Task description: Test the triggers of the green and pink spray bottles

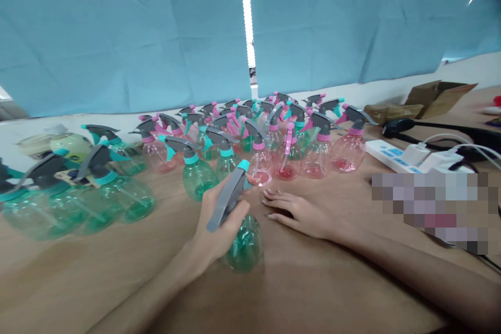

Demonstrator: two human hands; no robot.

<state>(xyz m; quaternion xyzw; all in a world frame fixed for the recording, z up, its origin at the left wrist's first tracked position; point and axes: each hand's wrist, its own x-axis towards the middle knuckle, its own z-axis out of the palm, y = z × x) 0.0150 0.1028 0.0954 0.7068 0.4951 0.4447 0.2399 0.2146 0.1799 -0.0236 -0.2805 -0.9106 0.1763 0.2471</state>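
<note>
My left hand [214, 222] is wrapped round the neck of a green spray bottle [243, 242] with a grey trigger head [227, 198] and a teal nozzle. The bottle stands on the brown table [297, 292] near its middle. My right hand [295, 210] lies flat on the table just right of the bottle, fingers stretched out and holding nothing. Its fingertips point left toward the bottle and stop just short of it.
Behind the hands stands a crowd of green spray bottles [198, 175] and pink spray bottles [348, 148]. More green bottles [117, 193] sit at the left. A white power strip [395, 156] with cables and a cardboard box [438, 96] lie at the right. A blue curtain [117, 36] hangs behind.
</note>
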